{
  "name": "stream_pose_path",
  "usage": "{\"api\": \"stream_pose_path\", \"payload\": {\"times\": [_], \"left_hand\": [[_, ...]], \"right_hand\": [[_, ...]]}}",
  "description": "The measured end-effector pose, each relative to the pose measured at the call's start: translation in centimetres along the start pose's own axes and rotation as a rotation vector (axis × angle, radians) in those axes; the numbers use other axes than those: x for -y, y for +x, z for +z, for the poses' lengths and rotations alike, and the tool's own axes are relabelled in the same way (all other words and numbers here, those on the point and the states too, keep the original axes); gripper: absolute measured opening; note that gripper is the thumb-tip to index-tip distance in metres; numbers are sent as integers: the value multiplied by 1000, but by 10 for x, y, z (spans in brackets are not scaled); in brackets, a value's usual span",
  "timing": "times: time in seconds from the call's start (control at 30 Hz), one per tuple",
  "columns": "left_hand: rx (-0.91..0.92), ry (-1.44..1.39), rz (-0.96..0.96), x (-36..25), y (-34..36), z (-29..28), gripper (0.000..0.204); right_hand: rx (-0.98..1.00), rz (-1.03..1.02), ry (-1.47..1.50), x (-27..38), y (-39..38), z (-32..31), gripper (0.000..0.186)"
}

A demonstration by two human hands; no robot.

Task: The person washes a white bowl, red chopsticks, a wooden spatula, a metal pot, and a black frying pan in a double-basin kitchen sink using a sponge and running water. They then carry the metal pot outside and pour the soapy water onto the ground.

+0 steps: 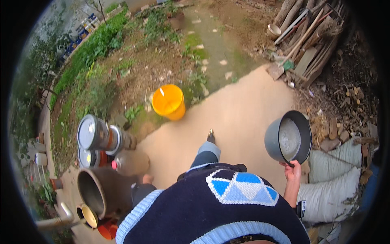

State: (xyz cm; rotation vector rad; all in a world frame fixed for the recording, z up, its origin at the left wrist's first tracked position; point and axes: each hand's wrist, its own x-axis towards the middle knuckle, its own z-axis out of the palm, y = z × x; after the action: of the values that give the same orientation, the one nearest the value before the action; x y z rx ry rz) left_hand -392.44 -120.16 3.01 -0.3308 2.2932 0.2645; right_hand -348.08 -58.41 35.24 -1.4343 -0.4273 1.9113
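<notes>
At the right, my right hand (pixel 292 171) is closed on the rim of a dark grey basin (pixel 273 140). The basin is tipped so its inside faces the right, and a whitish, mottled patch shows at its bottom; whether this is water or residue I cannot tell. My left hand (pixel 148 179) is low at my left side, beside a cloudy plastic jug (pixel 136 162) with a pink cap. It is small and blurred, so its fingers do not show clearly. A yellow bucket (pixel 168 101) stands ahead at the edge of the paving.
Stacked lidded pails (pixel 92 132) and a large brown jar (pixel 91 191) crowd the left. White sacks (pixel 333 195) lie at the right, below a log pile (pixel 325 44) with a shovel (pixel 276 71). Planted soil borders the concrete path (pixel 243 105).
</notes>
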Motion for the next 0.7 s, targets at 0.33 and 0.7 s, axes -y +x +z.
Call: {"api": "stream_pose_path", "payload": {"times": [0.33,0.7], "left_hand": [[-167,96,655,-605,7,-147,43],[736,-425,962,-1142,-120,-234,75]], "right_hand": [[6,32,-42,134,209,259,29],[97,-113,-186,246,471,592,21]]}}
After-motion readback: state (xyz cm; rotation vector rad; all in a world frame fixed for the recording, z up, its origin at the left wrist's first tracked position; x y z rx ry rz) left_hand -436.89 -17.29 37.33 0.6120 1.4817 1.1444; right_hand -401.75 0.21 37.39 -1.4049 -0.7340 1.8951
